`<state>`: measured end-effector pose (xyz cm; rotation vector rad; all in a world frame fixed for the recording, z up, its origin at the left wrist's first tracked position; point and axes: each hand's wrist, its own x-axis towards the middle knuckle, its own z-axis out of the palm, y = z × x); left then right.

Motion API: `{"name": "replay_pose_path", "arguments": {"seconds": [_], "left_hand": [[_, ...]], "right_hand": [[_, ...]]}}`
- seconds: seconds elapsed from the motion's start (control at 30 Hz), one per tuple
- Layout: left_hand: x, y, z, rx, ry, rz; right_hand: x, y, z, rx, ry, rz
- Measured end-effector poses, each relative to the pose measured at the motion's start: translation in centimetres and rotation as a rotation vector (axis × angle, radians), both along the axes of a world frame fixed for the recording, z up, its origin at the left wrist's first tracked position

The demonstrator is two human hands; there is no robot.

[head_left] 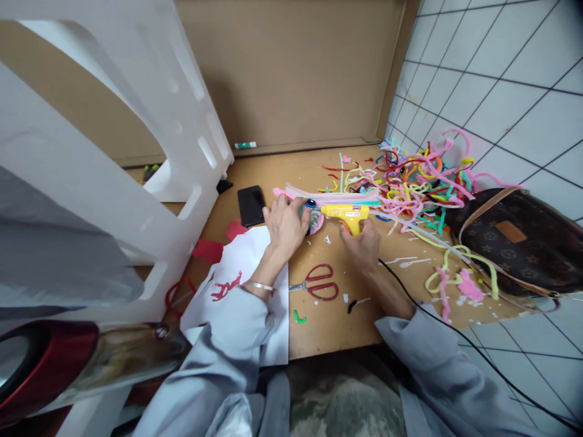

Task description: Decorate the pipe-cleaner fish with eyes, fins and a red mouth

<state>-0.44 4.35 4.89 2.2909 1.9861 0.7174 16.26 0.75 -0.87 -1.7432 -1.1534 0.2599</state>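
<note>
Glue gun [342, 211] in right hand [363, 243], over desk [319, 337]. Right fingers wrapped round handle. Gun's long part lies side to side, tip pointing left, toward small round thing [316, 221] with pink edge. Left hand [286, 221] just beside tip, back of hand up, nearer round thing than right hand. Left fingers bent by it; cannot tell if they pinch it. Scissors [306, 283] lie on desk.

one glue gun [345, 212], one handbag [528, 243]
</note>
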Motion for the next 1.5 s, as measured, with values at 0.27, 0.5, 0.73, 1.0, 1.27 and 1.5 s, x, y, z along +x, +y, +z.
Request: {"name": "replay_pose_path", "arguments": {"seconds": [0.27, 0.5, 0.73, 1.0, 1.27, 1.5], "left_hand": [[-0.07, 0.11, -0.39, 0.023, -0.019, -0.005], [-0.01, 0.12, -0.24, 0.007, -0.025, -0.002], [0.02, 0.09, -0.01, -0.001, -0.026, -0.005], [-0.09, 0.28, -0.37, 0.021, -0.034, -0.010], [-0.06, 0.15, -0.25, 0.013, -0.031, -0.013], [-0.07, 0.06, -0.18, 0.007, -0.034, -0.011]], "right_hand": [[0.21, 0.19, -0.49, -0.005, -0.007, -0.008], [0.19, 0.41, -0.39, -0.020, 0.018, -0.008], [0.42, 0.52, -0.54, -0.005, 0.022, -0.003], [0.55, 0.64, -0.72, -0.008, 0.013, 0.003], [0.49, 0.44, -0.20, -0.060, 0.026, 0.009], [0.44, 0.44, -0.08, -0.068, 0.034, -0.006]]}}
